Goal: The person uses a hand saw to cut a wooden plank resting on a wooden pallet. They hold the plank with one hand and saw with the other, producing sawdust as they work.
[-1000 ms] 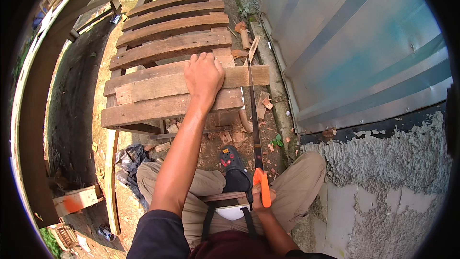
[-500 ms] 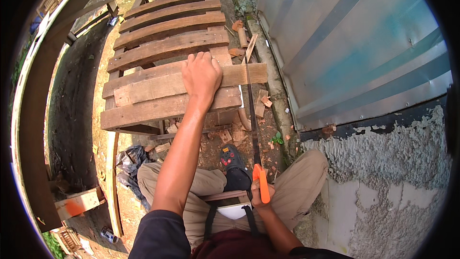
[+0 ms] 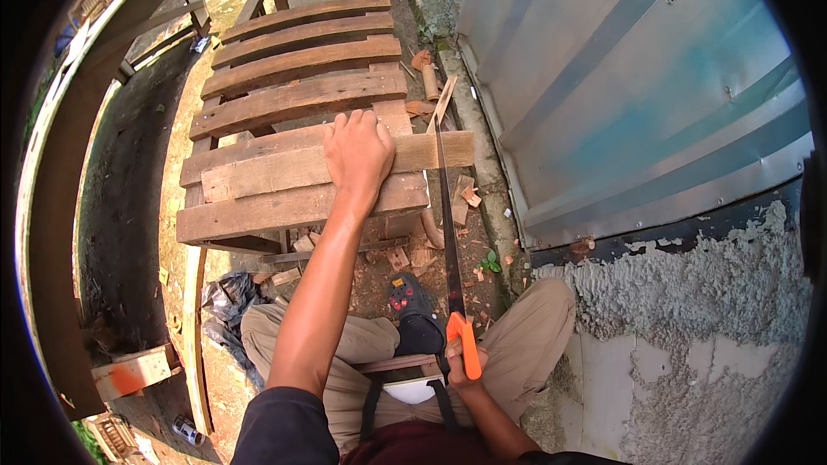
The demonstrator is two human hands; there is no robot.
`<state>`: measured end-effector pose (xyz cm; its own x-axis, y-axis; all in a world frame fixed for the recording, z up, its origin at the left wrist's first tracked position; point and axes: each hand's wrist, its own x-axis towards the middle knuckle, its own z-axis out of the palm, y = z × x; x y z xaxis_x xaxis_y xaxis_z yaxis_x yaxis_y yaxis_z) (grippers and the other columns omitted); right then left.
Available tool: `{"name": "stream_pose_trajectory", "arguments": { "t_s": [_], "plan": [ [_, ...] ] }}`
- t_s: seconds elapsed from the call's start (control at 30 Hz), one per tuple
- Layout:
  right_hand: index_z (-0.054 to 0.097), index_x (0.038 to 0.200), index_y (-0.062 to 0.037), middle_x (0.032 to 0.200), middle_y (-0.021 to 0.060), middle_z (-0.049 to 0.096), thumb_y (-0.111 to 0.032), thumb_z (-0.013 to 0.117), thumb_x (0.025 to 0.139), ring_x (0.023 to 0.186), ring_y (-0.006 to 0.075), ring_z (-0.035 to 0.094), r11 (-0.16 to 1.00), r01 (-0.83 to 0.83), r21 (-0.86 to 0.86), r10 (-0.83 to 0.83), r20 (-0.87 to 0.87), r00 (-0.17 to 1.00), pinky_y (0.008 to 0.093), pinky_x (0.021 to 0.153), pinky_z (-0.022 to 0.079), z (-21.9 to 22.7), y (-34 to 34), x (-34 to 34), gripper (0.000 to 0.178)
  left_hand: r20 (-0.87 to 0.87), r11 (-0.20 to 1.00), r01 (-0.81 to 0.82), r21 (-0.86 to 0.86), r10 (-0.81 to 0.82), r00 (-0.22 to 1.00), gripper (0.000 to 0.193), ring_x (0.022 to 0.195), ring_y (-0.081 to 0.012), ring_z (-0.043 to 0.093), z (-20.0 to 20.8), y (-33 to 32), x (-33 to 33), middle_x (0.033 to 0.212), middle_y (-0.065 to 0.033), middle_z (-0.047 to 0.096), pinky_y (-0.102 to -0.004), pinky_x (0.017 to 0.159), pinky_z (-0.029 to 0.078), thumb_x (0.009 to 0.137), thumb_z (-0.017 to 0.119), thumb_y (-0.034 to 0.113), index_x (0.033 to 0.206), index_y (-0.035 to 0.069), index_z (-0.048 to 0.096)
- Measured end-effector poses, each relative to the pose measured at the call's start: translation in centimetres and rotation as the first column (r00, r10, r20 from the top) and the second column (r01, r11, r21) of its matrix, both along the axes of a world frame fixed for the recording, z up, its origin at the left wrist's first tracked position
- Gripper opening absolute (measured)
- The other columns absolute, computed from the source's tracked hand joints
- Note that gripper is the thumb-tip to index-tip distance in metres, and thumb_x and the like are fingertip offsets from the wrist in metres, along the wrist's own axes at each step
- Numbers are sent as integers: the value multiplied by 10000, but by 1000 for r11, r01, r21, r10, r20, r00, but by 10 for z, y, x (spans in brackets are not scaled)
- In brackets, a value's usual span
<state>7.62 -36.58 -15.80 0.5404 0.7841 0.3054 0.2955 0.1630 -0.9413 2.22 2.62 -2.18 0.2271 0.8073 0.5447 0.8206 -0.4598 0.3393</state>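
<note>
My left hand [image 3: 359, 155] presses down on a loose wooden board [image 3: 267, 170], its fingers curled over the far edge. The board lies across the near slats of a slatted wooden bench [image 3: 297, 93], and its right end juts past them. In my right hand [image 3: 466, 370], low and close to my body, is the orange handle of a handsaw [image 3: 450, 245]. The long dark blade points away from me and crosses the board's overhanging end, right of my left hand. Whether the teeth have cut into the wood is hard to see.
Wood offcuts [image 3: 463, 194] and chips litter the ground below the board's end. To the right stands a corrugated metal sheet [image 3: 637, 103] above a rough wall [image 3: 672, 293]. A wooden frame [image 3: 53, 207] runs along the left. A black plastic bag [image 3: 226, 301] lies beside my leg.
The whole view has shifted slightly, so the bench and board sit lower in it. Both hands keep their holds, and the saw still crosses the board at about the same place.
</note>
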Motion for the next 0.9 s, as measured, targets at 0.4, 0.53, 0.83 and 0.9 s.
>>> {"name": "stream_pose_trajectory", "arguments": {
  "t_s": [0.4,0.53,0.83,0.9],
  "plan": [
    [601,712,0,594,129,540,-53,648,861,507,298,584,999,-9,-44,11,63,998,396,536,466,38,63,16,165,-52,1000,6,-31,-8,999,226,953,-308,611,3,2,-1,956,-121,707,-434,874,445,903,551,197,873,36,707],
    [591,772,4,662,111,593,-57,626,877,631,245,632,996,4,-93,12,163,987,426,814,527,21,-12,-3,126,-32,1000,12,5,-11,999,236,945,-316,610,-1,-1,-1,962,-125,708,-444,865,443,906,533,194,866,34,702],
    [561,708,0,580,103,530,-66,641,890,490,259,569,998,41,-49,-38,60,997,378,499,422,75,150,26,210,-95,999,25,-34,-28,995,254,977,-319,622,2,1,1,948,-131,726,-455,874,446,905,530,200,874,38,723],
    [588,750,1,622,100,572,-68,631,886,575,247,619,998,17,-65,-8,145,989,412,702,502,48,81,12,158,-76,999,14,-52,-18,997,253,974,-318,621,4,1,-2,955,-132,726,-451,878,446,902,532,198,880,36,726]
  ]
}}
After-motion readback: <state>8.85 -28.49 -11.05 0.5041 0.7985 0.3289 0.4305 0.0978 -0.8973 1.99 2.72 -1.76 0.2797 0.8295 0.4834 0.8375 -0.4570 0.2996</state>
